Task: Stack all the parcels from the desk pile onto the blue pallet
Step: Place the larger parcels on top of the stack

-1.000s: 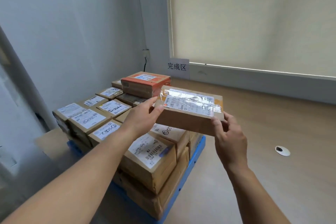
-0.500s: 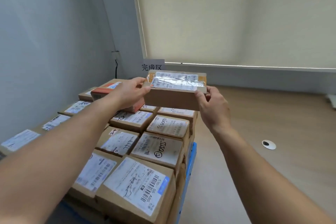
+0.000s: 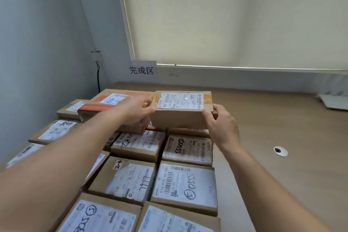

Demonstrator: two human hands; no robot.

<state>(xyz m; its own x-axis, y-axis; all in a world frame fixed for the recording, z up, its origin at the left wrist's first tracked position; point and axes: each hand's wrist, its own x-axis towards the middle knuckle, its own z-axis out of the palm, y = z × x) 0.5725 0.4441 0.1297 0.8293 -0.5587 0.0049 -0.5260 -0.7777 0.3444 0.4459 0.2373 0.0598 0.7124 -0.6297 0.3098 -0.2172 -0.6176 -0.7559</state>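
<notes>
Cardboard is what you are handling: plain, brown and stiff, so it should keep its shape under a firm squeeze. At the left, a bigger box with a red band (image 3: 105, 106) sits on the top layer, toward the far edge of the stack (image 3: 186, 181). Your left hand (image 3: 131, 112) reaches across in front of it and grips the left end of the small parcel (image 3: 180, 117). The parcel is level and label up at the far right corner of the stack, with its left end just beside the red-banded box. You cannot tell from here whether its underside already touches the boxes beneath. Your right hand (image 3: 221, 126) grips the right end, with the thumb on the near top corner and the fingers curled behind.

Judging by how easily two hands carry it by the ends, it is probably light. It is low and flat, so it is unlikely to tip once it is down. Glossy tape covers the label and looks slippery, so keep your grip on the bare cardboard ends. The corners are the strongest points to press on, and the taped top the weakest. Right of the stack is bare wooden floor with a small round fitting (image 3: 280, 151). The blue pallet is hidden under the boxes.
</notes>
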